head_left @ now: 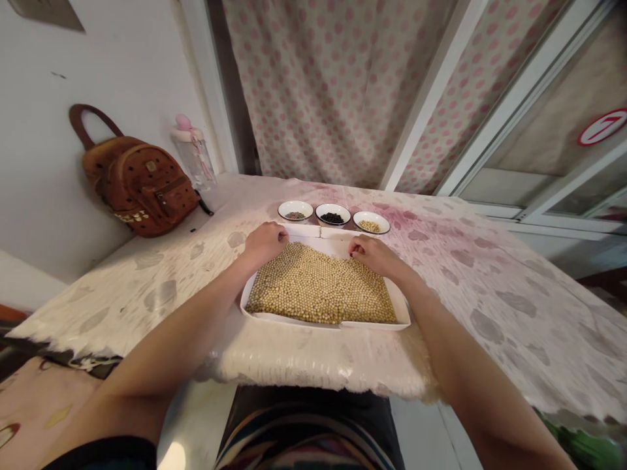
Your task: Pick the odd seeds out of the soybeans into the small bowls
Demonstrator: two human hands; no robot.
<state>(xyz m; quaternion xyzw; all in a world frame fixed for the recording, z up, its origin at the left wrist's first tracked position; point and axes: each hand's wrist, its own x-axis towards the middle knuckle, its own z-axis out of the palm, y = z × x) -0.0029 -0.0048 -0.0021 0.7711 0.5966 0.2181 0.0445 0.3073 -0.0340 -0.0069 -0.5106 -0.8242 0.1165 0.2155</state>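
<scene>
A layer of round yellowish beans [318,287] lies in a shallow white tray [377,326] near the table's front edge, its long axis running from side to side across the person's front. From both hands, most of the beans lie nearer the body and inward, between the two forearms. The left hand [266,243] is at the tray's far left corner and the right hand [375,256] is at the far right part, its fingertips just over or on the beans; neither seems clearly closer to the middle of the layer. The fingers of both are curled inward, but whether they pinch a bean, grip the cardboard or are empty cannot be told. Just beyond the tray's far wall, three dark-rimmed white bowls stand in a row along that same axis. The left bowl [295,206], with small reddish and green pieces in it, is nearest the left hand; the right bowl [371,217], with pale yellow pieces, is nearest the right; the middle bowl [333,209], holding black ones, stands between. Farther out, on the left, a brown backpack [151,183] leans by the wall, beside a clear bottle [196,156].
</scene>
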